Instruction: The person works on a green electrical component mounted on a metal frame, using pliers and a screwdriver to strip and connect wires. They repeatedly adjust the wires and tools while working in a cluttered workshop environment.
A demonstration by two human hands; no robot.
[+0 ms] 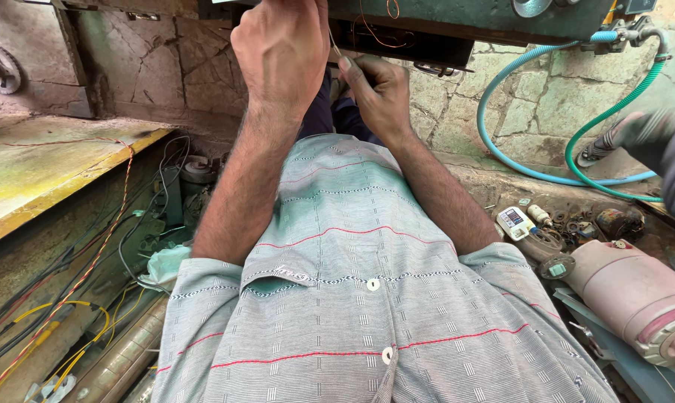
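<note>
My left hand (281, 52) is raised with its fingers closed, pinching a thin pale wire (333, 41) just below the dark green machine body (464, 19). My right hand (378, 93) is beside it, slightly lower, with thumb and forefinger closed on the lower end of the same wire. Thin copper-coloured wire loops (375, 33) hang from the machine's underside right behind my hands. Both forearms reach up from the sleeves of my grey striped shirt (352, 298), which fills the lower middle of the view.
Teal hoses (502, 112) curve along the stone wall at right. A pink cylindrical motor (636, 291), a small meter (515, 222) and loose metal parts lie at right. Another person's sleeve (673, 157) enters from the right edge. Yellow and red wires (76, 298) run below a yellow-green slab (39, 164).
</note>
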